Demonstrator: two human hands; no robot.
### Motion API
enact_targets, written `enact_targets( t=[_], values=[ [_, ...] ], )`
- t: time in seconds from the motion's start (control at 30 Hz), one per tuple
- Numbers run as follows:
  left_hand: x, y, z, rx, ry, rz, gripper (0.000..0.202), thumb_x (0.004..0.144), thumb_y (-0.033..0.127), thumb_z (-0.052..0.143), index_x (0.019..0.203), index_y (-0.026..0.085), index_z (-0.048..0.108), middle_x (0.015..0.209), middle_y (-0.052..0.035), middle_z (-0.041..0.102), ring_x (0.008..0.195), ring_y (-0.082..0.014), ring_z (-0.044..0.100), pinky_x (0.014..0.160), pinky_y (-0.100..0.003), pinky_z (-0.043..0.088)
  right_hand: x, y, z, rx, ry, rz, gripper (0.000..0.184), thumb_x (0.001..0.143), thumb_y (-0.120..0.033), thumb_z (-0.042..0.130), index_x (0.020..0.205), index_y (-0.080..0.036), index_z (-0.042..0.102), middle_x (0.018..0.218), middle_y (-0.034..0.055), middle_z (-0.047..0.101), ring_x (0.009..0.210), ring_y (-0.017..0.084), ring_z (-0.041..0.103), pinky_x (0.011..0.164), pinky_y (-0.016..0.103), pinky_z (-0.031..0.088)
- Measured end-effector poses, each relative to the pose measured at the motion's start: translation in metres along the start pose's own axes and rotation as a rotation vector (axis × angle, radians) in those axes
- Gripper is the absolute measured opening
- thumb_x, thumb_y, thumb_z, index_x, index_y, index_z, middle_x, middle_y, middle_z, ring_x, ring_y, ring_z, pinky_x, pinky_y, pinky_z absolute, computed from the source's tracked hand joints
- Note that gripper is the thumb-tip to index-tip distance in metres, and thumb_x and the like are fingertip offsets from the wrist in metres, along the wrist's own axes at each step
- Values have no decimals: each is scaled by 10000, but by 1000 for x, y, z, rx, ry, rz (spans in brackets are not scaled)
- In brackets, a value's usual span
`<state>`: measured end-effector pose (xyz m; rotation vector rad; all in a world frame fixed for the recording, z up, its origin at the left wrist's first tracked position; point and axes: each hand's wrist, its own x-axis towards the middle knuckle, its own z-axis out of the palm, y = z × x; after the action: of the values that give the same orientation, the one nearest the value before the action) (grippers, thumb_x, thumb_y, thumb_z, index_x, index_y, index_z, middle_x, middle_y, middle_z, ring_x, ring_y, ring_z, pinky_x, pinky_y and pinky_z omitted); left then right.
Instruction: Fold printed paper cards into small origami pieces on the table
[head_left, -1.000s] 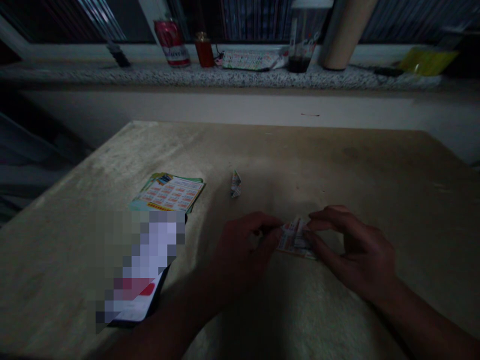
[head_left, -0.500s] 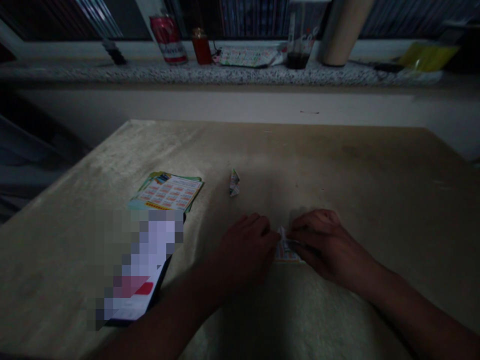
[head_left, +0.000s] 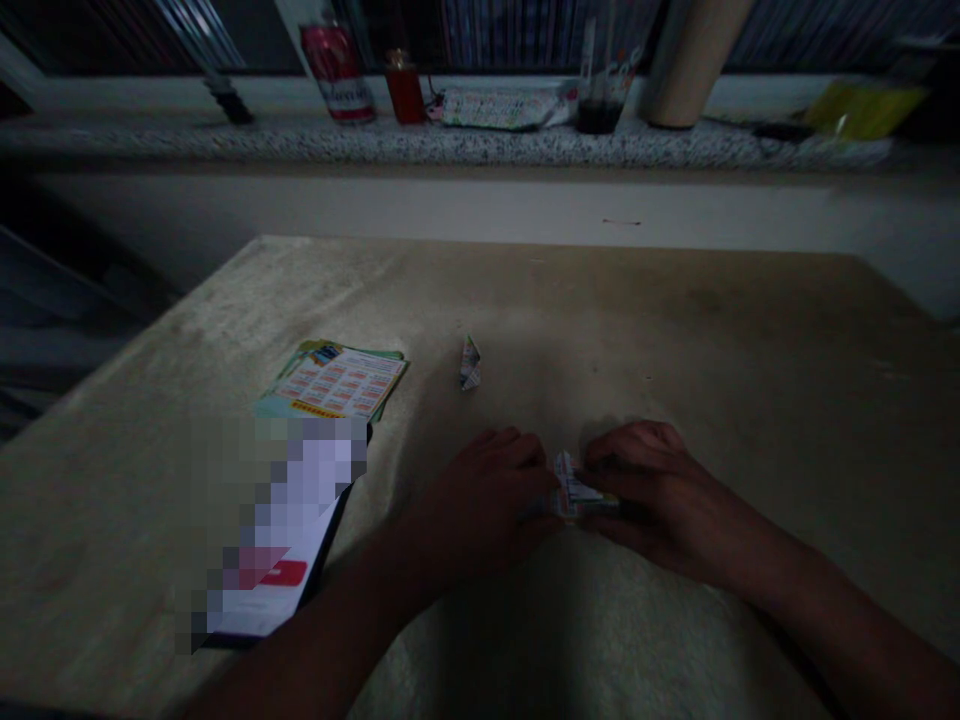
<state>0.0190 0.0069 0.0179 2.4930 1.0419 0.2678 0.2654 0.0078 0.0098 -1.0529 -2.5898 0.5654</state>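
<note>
A small printed sheet of paper (head_left: pixel 574 492), partly folded with a point at its far end, lies on the table between my hands. My left hand (head_left: pixel 499 490) grips its left side with fingers curled and thumb at the near edge. On the other side, my right hand (head_left: pixel 649 490) pinches the paper between thumb and fingers. Parts of the sheet are hidden under the fingers. Farther off stands or lies a small folded paper piece (head_left: pixel 469 364), pointed at the top. A stack of printed cards (head_left: pixel 341 380) rests to the left.
A phone (head_left: pixel 292 530) with a lit, partly blurred screen lies left of my left forearm. Along the granite sill (head_left: pixel 285 145) behind the table (head_left: pixel 675 330) are a red can (head_left: pixel 337 75), a red bottle (head_left: pixel 405 90), a packet (head_left: pixel 495 108) and a cup with dark liquid (head_left: pixel 600 110).
The paper's near part has been folded up, so the printed strip lying flat before is now turned over. My left thumb and right fingers have moved to the near edge.
</note>
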Motion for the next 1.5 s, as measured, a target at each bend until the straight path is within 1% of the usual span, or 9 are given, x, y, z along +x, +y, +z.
enact_targets(
  t=[0.17, 0.33, 0.4, 0.5, 0.63, 0.77, 0.87, 1.17, 1.5],
  values=[
    [0, 0, -1, -2, -1, 2, 146, 952, 303, 656, 998, 194, 742, 988, -61, 651, 948, -237, 587, 876, -386, 454, 1, -1, -2, 12, 7, -22, 168, 894, -369, 735, 1014, -253, 729, 1081, 44, 649, 1043, 242, 581, 948, 420, 356],
    [1, 1, -1, 20, 9, 6, 222, 1009, 290, 553, 942, 179, 733, 941, -60, 650, 892, -224, 588, 845, -387, 456, 1, -1, -3, 13, 2, -39, 130, 952, -302, 658, 1048, -244, 723, 1053, 40, 652, 1028, 220, 584, 954, 415, 353],
    [0, 3, -2, 15, 9, 2, 186, 985, 303, 593, 959, 176, 726, 950, -60, 649, 909, -231, 588, 865, -397, 461, 1, -1, -2, 11, 9, -42, 128, 973, -275, 622, 1039, -242, 727, 1040, 41, 658, 1019, 216, 587, 939, 414, 356],
    [0, 5, -2, 4, 21, -32, 135, 913, 291, 691, 964, 170, 725, 1006, -71, 651, 982, -254, 583, 913, -420, 464, 2, 0, -1, 11, 35, -51, 152, 995, -261, 587, 1016, -241, 736, 1030, 44, 670, 1007, 216, 593, 926, 416, 359],
    [2, 5, 4, -16, 99, -81, 126, 937, 230, 639, 990, 177, 740, 1148, -99, 650, 1122, -273, 567, 1009, -464, 427, 3, 0, 2, 19, 58, -33, 137, 980, -282, 616, 1027, -252, 742, 1018, 42, 674, 991, 217, 598, 914, 417, 366],
    [3, 5, 11, -27, 143, -165, 117, 914, 250, 664, 893, 173, 749, 1370, -144, 577, 1326, -321, 476, 1106, -533, 343, 5, 3, 9, 33, 103, 4, 100, 936, -308, 693, 1008, -265, 748, 983, 29, 673, 991, 221, 601, 905, 410, 377],
    [3, 6, 14, -15, 150, -228, 137, 912, 274, 657, 876, 179, 750, 1457, -161, 522, 1393, -336, 425, 1122, -558, 325, 6, 4, 14, 47, 167, 25, 44, 921, -273, 708, 918, -244, 742, 954, 31, 673, 953, 215, 610, 880, 401, 389],
    [5, 16, 15, 46, 170, -359, 204, 893, 338, 653, 836, 168, 749, 1529, -187, 461, 1417, -385, 402, 1116, -604, 320, 7, 3, 19, 52, 229, 76, 52, 897, -278, 738, 849, -260, 726, 913, 14, 676, 912, 209, 623, 847, 397, 385],
    [5, 13, 16, 45, 189, -333, 190, 832, 359, 712, 783, 177, 733, 1521, -191, 469, 1400, -405, 415, 1079, -646, 330, 8, 0, 21, 16, 239, 130, 107, 842, -343, 803, 851, -260, 735, 926, 23, 698, 905, 229, 637, 832, 418, 389]
  ],
)
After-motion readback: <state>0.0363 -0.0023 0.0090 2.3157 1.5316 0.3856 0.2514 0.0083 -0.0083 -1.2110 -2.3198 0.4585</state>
